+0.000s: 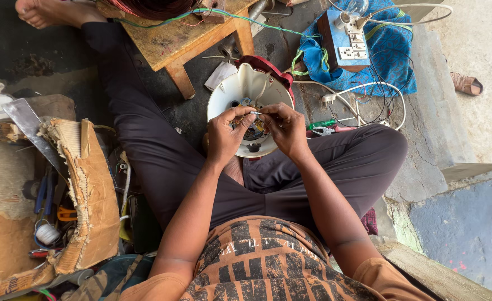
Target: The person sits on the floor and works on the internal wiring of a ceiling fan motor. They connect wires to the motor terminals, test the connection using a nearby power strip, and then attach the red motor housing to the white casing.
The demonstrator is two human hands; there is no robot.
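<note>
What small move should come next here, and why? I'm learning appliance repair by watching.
Probably keep pinching and work the thin wire end between both sets of fingers. The left hand and right hand meet over the open white appliance housing, which rests in the lap with its wiring exposed. The green-handled screwdriver lies unused beside the right knee.

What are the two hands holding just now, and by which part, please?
Both the left hand and right hand pinch a thin wire by its ends, over the white housing.
</note>
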